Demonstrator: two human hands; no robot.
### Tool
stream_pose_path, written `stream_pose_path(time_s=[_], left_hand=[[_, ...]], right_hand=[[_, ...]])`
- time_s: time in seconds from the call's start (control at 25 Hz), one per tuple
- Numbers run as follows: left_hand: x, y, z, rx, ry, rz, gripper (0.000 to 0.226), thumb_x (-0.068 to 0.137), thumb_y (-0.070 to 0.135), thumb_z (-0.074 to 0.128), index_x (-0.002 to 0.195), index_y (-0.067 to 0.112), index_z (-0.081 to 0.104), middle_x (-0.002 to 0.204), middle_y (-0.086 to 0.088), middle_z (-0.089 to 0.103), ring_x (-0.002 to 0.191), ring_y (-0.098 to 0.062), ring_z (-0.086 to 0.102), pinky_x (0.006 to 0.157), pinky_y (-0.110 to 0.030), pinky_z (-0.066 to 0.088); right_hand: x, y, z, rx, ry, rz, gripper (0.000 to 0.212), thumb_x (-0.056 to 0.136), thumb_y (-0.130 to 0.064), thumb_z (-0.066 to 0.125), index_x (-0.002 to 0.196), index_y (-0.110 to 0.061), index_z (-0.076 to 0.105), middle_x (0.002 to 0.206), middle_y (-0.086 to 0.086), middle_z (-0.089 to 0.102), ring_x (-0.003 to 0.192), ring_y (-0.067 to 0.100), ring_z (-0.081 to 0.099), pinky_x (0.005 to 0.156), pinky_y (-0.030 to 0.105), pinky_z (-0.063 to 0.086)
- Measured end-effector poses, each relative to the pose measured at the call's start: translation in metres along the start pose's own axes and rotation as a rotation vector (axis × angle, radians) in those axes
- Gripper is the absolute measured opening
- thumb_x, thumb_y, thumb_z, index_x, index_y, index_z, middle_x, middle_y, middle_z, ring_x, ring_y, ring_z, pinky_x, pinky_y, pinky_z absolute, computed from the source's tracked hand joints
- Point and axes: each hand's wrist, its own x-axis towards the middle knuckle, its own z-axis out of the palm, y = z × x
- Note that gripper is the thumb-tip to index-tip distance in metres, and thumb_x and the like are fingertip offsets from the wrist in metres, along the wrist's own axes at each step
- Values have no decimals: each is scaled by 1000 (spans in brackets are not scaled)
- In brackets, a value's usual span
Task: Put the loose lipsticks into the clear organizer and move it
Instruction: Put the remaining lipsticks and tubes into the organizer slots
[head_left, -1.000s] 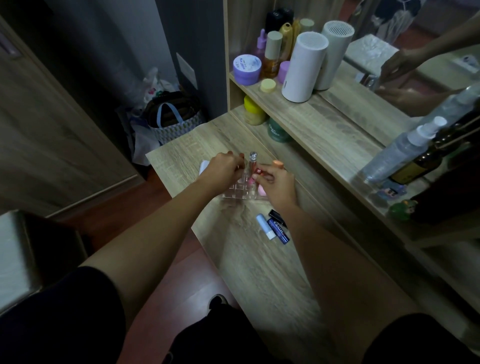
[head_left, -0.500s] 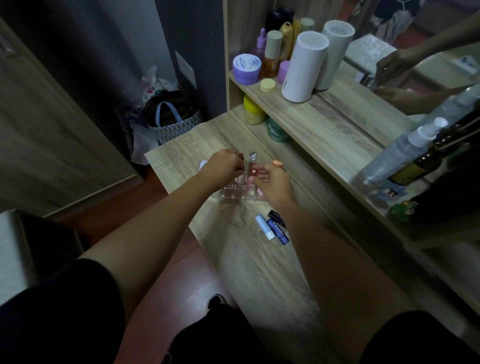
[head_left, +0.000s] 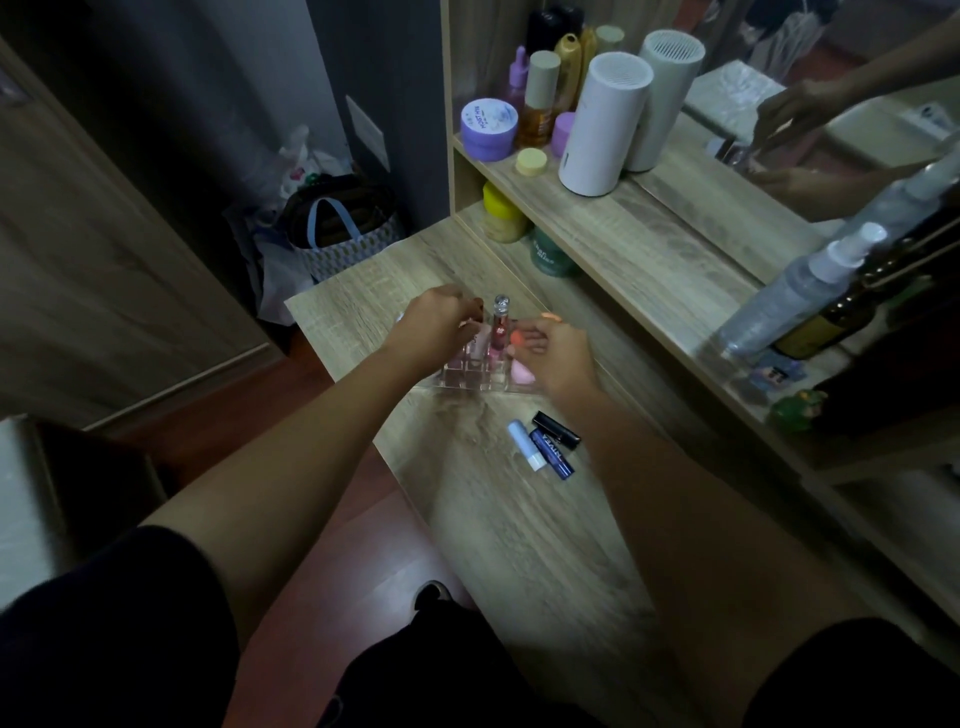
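The clear organizer (head_left: 470, 378) stands on the wooden desk (head_left: 519, 519), between my two hands. A tall lip gloss with a silver cap (head_left: 500, 323) stands upright in it. My left hand (head_left: 434, 325) is at the organizer's left side, with its fingertips pinched on a pale pink tube (head_left: 478, 340). At the right side, my right hand (head_left: 558, 356) holds a small orange-red lipstick (head_left: 519, 339) beside the gloss. A pink piece (head_left: 519, 370) shows under that hand. Three loose lipsticks lie nearer me: a light blue one (head_left: 525, 446), a dark blue one (head_left: 551, 453) and a black one (head_left: 556, 430).
A raised shelf (head_left: 649, 244) runs along the desk's right side with a white cylinder (head_left: 602, 124), a purple jar (head_left: 488, 127), bottles and a spray bottle (head_left: 795, 291). A yellow jar (head_left: 501, 213) and a green jar (head_left: 548, 254) stand under it. A bag (head_left: 337, 234) sits on the floor past the desk.
Both hands stay at the organizer. The right hand's orange-red lipstick has shifted a little beside the gloss, and the left hand's fingers have closed in on the pink tube.
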Motion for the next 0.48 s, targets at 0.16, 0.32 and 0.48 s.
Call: stream_pose_path(time_s=[0.16, 0.32, 0.48], left_hand=[[-37, 14, 19, -151, 88, 6, 18, 85, 15, 61, 92, 2, 73, 86, -17, 70, 80, -29, 64, 72, -34, 47], [-65, 29, 57, -200, -145, 11, 23, 88, 11, 57, 106, 4, 69, 98, -19, 68, 89, -31, 63, 80, -35, 47], [-71, 36, 87, -206, -302, -81, 33, 94, 15, 49, 125, 15, 59, 109, -23, 60, 102, -33, 58, 84, -31, 40]], right_hand=[[-20, 13, -15, -67, 8, -1, 25, 81, -10, 70, 106, -8, 67, 99, 9, 71, 81, 10, 63, 75, 18, 52], [-61, 40, -19, -260, -2, 4, 13, 87, -17, 63, 95, -8, 69, 90, 10, 73, 74, 15, 63, 68, 24, 50], [-107, 65, -1, -351, 101, 68, 13, 87, -22, 59, 89, -11, 66, 84, 11, 73, 78, 27, 68, 72, 38, 56]])
